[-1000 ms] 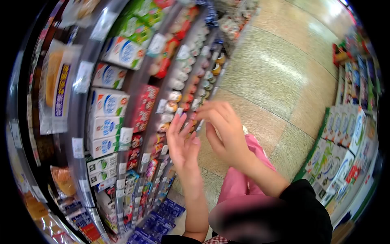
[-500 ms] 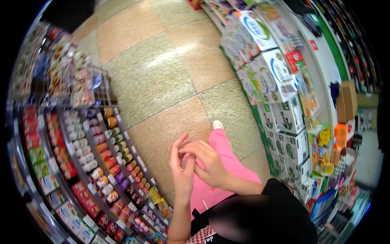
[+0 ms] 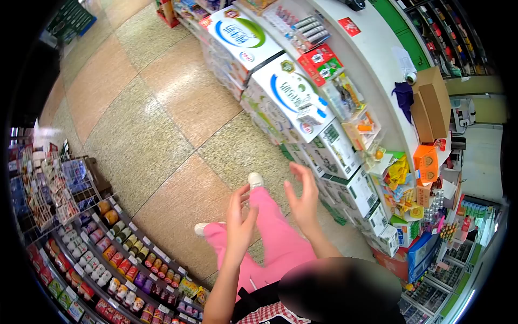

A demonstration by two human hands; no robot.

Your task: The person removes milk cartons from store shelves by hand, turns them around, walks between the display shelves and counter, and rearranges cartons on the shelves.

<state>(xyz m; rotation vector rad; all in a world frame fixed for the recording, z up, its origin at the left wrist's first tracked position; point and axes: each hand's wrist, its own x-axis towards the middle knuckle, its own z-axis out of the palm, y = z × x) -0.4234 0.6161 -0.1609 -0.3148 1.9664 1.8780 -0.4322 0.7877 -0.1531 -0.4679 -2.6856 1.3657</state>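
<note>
My left hand [image 3: 240,218] is raised in front of my body, fingers apart, with nothing in it. To its right, my right hand [image 3: 303,197] is also held up and empty, its thumb and fingers spread. A gap lies between the two hands, and neither touches any goods. Below them show my pink trousers [image 3: 280,232] and a white shoe [image 3: 256,180]. Nearest to my right hand are the stacked white cartons [image 3: 334,148] along the counter.
Shelves of cans and jars [image 3: 127,259] curve along the lower left, beside a wire rack [image 3: 81,186] of packets. At right runs a white counter [image 3: 372,54] bearing an open cardboard box [image 3: 429,102] and an orange box [image 3: 426,163]. Tiled floor [image 3: 140,135] stretches ahead.
My hands, touching each other earlier, have come apart; the right one has moved to the right. My view has turned toward the counter, and a second shoe now shows.
</note>
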